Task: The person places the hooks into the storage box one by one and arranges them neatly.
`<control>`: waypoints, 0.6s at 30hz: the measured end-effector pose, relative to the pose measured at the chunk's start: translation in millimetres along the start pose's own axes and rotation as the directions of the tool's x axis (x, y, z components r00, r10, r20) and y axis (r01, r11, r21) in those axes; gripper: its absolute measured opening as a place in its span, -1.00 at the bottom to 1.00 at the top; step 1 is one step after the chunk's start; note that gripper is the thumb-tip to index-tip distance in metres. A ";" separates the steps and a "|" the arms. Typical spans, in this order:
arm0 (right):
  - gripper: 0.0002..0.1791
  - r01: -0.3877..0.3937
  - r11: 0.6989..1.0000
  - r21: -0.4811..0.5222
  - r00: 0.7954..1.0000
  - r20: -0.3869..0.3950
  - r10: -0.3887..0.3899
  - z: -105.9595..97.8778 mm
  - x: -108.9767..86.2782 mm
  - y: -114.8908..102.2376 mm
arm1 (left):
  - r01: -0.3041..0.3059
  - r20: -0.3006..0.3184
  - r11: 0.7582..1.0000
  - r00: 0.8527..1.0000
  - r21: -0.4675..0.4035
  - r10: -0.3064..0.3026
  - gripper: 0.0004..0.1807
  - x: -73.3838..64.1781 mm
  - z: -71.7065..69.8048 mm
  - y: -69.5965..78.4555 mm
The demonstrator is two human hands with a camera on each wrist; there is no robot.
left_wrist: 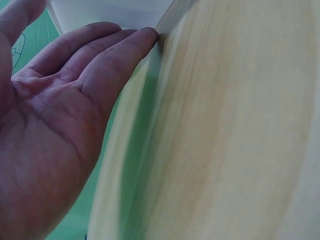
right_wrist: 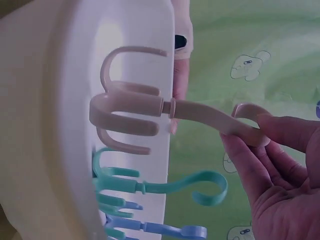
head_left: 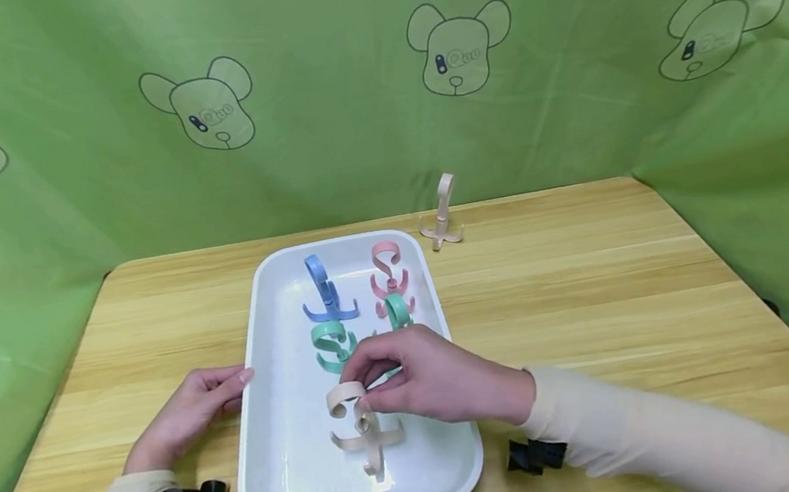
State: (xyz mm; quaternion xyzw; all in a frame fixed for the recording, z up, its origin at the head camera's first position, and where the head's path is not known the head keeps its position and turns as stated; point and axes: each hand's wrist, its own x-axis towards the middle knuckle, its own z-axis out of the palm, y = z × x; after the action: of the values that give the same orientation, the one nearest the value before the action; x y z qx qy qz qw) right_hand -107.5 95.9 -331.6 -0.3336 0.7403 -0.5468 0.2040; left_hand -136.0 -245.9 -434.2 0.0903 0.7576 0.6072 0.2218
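My right hand [head_left: 429, 377] pinches the curved top of a beige rotating hook hanger [right_wrist: 192, 111] between thumb and fingers. The hanger stands upright over the near part of a white tray [head_left: 290, 456], its several prongs spread at the bottom. At the tray's left rim, my left hand [head_left: 189, 411] grips the edge, thumb over the top and fingers against the outer side. Inside the tray, beyond the beige hanger, stand a green hanger [head_left: 327, 330], another green hanger [head_left: 397, 310] partly behind my right hand, a blue hanger [head_left: 328, 297] and a pink hanger [head_left: 391, 284].
Another light beige-pink hanger [head_left: 443, 211] stands on the wooden table [head_left: 591, 279], beyond the tray's far right corner. Green cloth [head_left: 342, 121] with printed bear heads hangs behind the table. Black wrist straps sit near both cuffs.
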 end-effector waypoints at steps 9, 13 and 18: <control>-0.81 -0.025 0.999 -0.037 1.000 0.002 0.026 9.4 3.3 9.6 | -0.001 0.009 1.000 1.000 0.006 0.001 -0.48 1.1 -0.3 -0.7; -0.82 -0.030 0.998 -0.049 1.000 0.005 0.031 13.5 4.0 12.1 | -0.002 0.009 1.000 1.000 0.003 0.002 -0.48 1.0 -0.4 -0.6; -0.84 -0.040 0.998 -0.048 0.999 0.020 0.041 16.4 4.8 12.6 | 0.001 0.008 1.000 1.000 -0.004 -0.001 -0.49 0.1 -0.5 0.5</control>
State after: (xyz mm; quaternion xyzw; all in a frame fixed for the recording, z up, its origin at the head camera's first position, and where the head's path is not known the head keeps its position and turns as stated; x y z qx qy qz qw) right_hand -103.3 83.7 -348.4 -0.3292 0.7574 -0.5213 0.2148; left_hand -136.4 -246.1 -433.6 0.0917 0.7557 0.6081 0.2253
